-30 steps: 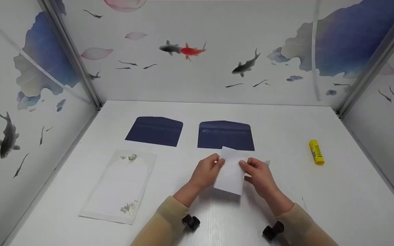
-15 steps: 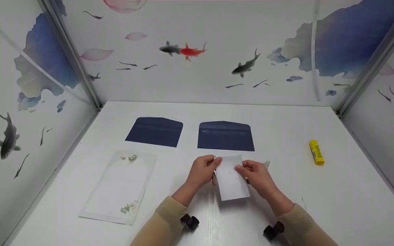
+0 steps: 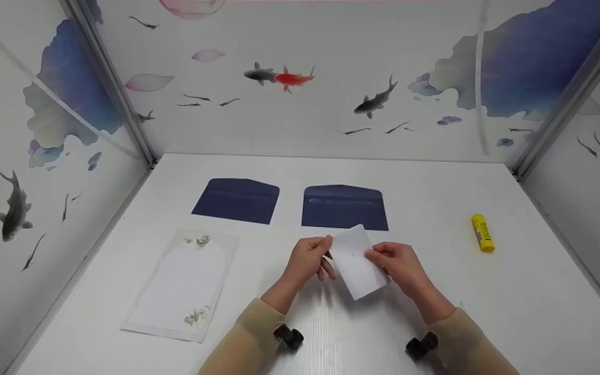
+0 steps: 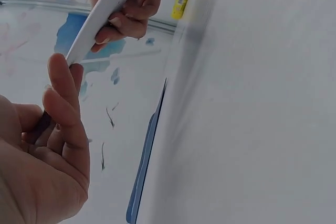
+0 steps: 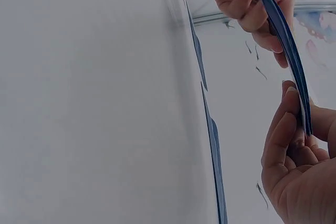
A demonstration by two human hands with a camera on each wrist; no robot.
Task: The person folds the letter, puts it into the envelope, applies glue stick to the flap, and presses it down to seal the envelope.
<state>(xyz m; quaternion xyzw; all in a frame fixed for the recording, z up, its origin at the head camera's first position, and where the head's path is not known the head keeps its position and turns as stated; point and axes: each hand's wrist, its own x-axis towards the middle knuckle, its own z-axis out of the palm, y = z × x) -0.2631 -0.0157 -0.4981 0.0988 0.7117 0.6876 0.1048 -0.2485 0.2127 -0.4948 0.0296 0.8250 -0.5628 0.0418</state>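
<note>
A small folded white paper (image 3: 354,271) with a few faint specks is held up off the table between both hands. Its inner side shows dark blue in the right wrist view, where the folded paper (image 5: 290,51) is seen edge-on and slightly bowed. My left hand (image 3: 306,259) pinches its upper left edge between thumb and fingers, the other fingers loosely bent below. On the opposite edge my right hand (image 3: 404,268) pinches it with the thumb on the white face. In the left wrist view the folded paper (image 4: 100,22) also appears nearly edge-on.
Two dark blue envelopes, one left (image 3: 236,201) and one right (image 3: 345,208), lie flat with flaps raised away from me. A flower-printed sheet (image 3: 179,286) lies at left, a yellow glue stick (image 3: 483,233) at right. White walls enclose the table (image 3: 529,312).
The paper has turned between the hands, its lower end swinging rightward. Left fingers have loosened away from its underside. The envelopes, printed sheet and glue stick stay put.
</note>
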